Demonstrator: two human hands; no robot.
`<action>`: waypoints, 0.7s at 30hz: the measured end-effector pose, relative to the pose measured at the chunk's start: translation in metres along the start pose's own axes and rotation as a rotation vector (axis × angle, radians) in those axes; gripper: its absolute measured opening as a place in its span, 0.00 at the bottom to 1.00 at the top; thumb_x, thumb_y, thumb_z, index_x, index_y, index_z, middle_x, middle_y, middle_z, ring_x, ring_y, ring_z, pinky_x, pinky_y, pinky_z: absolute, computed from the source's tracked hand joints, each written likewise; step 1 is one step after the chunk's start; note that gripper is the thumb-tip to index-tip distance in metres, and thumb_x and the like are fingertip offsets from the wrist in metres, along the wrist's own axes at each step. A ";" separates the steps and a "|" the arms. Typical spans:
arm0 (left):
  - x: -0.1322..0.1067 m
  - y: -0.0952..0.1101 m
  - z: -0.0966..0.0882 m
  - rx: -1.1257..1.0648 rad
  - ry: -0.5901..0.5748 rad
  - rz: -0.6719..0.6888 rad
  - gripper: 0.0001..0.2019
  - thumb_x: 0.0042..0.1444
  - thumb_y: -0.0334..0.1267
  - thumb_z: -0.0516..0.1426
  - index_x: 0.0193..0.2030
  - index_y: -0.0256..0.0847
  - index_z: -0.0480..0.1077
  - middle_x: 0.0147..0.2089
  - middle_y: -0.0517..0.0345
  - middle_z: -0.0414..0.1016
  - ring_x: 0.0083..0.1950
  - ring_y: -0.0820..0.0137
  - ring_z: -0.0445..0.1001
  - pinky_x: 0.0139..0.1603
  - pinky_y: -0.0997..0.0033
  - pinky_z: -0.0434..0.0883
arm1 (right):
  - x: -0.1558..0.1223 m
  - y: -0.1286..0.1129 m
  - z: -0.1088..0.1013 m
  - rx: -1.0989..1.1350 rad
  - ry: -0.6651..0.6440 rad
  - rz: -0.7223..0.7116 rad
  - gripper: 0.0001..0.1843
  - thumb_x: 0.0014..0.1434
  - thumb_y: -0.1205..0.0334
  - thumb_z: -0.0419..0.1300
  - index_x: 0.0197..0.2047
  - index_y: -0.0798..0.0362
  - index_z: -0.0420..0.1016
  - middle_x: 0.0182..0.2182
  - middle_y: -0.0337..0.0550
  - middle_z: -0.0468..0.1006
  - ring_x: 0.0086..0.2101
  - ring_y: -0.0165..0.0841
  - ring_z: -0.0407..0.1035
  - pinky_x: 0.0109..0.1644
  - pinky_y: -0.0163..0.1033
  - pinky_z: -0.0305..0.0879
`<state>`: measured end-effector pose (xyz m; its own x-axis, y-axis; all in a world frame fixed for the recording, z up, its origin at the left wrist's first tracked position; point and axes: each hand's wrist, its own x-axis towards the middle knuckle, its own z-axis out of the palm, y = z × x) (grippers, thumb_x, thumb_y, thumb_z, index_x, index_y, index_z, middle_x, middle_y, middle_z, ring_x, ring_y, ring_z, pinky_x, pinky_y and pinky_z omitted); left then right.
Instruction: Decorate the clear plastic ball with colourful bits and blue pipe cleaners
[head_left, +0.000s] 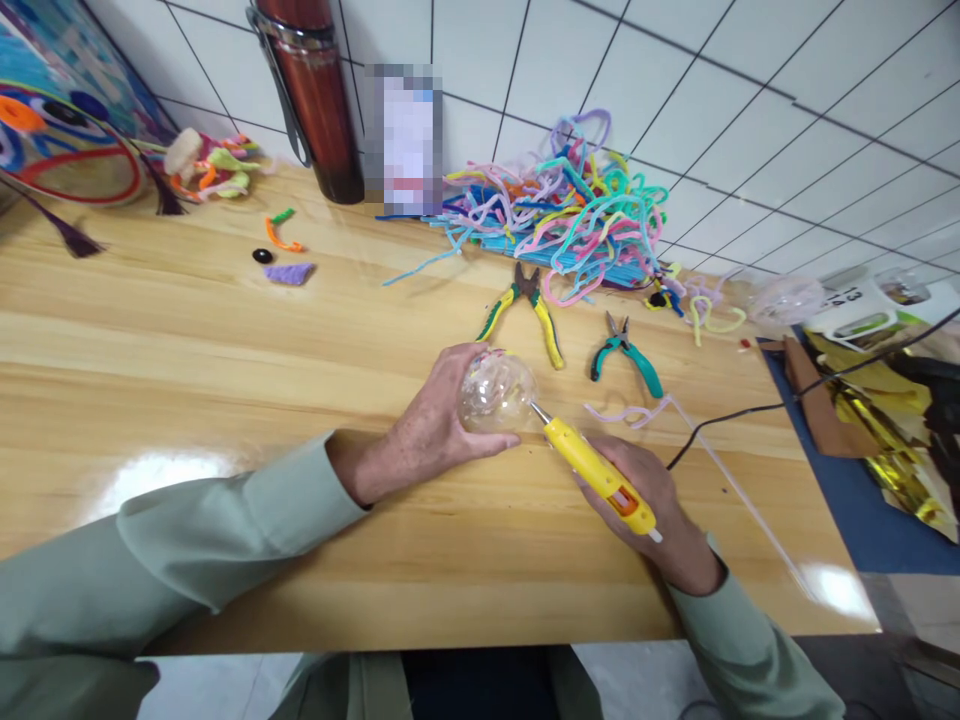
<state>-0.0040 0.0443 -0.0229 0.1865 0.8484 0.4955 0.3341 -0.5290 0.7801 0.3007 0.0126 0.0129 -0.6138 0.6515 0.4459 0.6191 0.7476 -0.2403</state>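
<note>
My left hand (442, 410) is wrapped round a clear plastic ball (496, 392); small coloured bits show at its upper edge. In my right hand (637, 485) lies a yellow hot glue gun (596, 470), its metal tip at the right side of the ball. Whether the tip touches the ball or stops just short, I cannot tell. A whitish glue stick end pokes out of the gun's rear. Beyond the hands lie yellow-green cutting pliers (527, 290), handles spread, and teal needle-nose pliers (619, 345). A pale purple pipe cleaner (630, 412) rests beside the right hand.
Against the tiled wall is a heap of coloured pipe cleaners (577, 215), with a dark red thermos (319, 100) to its left. Small felt scraps, including a purple piece (289, 273), lie at left. A black cord (739, 410) crosses the right side towards gold foil (892, 470).
</note>
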 end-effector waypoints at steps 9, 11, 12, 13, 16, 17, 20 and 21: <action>0.000 -0.001 0.002 0.008 -0.001 0.010 0.47 0.52 0.58 0.75 0.72 0.48 0.59 0.67 0.44 0.70 0.69 0.48 0.73 0.72 0.42 0.73 | 0.003 -0.002 -0.001 0.027 -0.023 0.010 0.12 0.75 0.58 0.57 0.58 0.48 0.74 0.37 0.45 0.88 0.33 0.41 0.84 0.34 0.42 0.77; 0.000 -0.001 0.002 0.010 0.002 0.010 0.47 0.53 0.58 0.74 0.72 0.48 0.59 0.67 0.44 0.70 0.69 0.49 0.73 0.72 0.43 0.74 | 0.004 -0.003 -0.001 0.025 -0.025 0.007 0.12 0.74 0.59 0.57 0.58 0.48 0.74 0.37 0.45 0.88 0.33 0.41 0.83 0.34 0.42 0.77; 0.000 -0.001 0.002 0.010 0.005 0.008 0.46 0.53 0.57 0.75 0.72 0.48 0.59 0.67 0.44 0.70 0.69 0.49 0.73 0.72 0.43 0.74 | 0.004 -0.003 -0.001 0.022 -0.020 0.007 0.12 0.75 0.59 0.57 0.58 0.47 0.74 0.37 0.45 0.88 0.32 0.41 0.83 0.34 0.42 0.77; 0.000 -0.001 0.001 0.009 0.008 0.003 0.46 0.52 0.56 0.75 0.72 0.48 0.59 0.67 0.44 0.70 0.69 0.49 0.73 0.71 0.43 0.74 | 0.004 -0.004 -0.001 0.020 -0.015 0.006 0.12 0.75 0.59 0.57 0.58 0.48 0.74 0.37 0.45 0.88 0.32 0.41 0.83 0.34 0.42 0.77; 0.000 -0.001 0.001 0.003 0.003 -0.008 0.47 0.51 0.56 0.75 0.72 0.49 0.59 0.67 0.45 0.70 0.69 0.49 0.73 0.71 0.43 0.74 | 0.002 -0.003 -0.001 0.017 -0.021 0.006 0.12 0.75 0.57 0.56 0.58 0.48 0.73 0.37 0.46 0.87 0.32 0.41 0.83 0.34 0.42 0.76; 0.000 -0.001 0.001 0.000 -0.001 -0.005 0.47 0.51 0.57 0.75 0.72 0.49 0.59 0.67 0.45 0.70 0.69 0.49 0.73 0.72 0.43 0.73 | 0.001 -0.003 -0.001 0.020 -0.034 0.005 0.13 0.76 0.56 0.55 0.58 0.49 0.74 0.36 0.46 0.87 0.32 0.41 0.83 0.34 0.42 0.76; 0.001 -0.001 0.001 0.000 -0.003 0.016 0.46 0.53 0.59 0.74 0.72 0.48 0.59 0.67 0.45 0.70 0.69 0.49 0.73 0.71 0.44 0.74 | -0.001 -0.002 0.000 0.017 -0.051 0.022 0.13 0.76 0.55 0.55 0.57 0.48 0.74 0.36 0.46 0.87 0.31 0.41 0.82 0.34 0.43 0.76; 0.001 -0.001 0.001 0.003 0.002 0.023 0.46 0.53 0.59 0.74 0.72 0.48 0.59 0.67 0.45 0.70 0.69 0.49 0.73 0.71 0.44 0.74 | -0.001 -0.002 0.000 0.015 -0.047 0.033 0.12 0.75 0.55 0.56 0.57 0.48 0.75 0.36 0.46 0.87 0.31 0.42 0.83 0.34 0.43 0.76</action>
<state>-0.0034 0.0458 -0.0239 0.1924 0.8358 0.5143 0.3328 -0.5486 0.7670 0.3002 0.0106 0.0130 -0.6158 0.6808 0.3965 0.6323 0.7273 -0.2669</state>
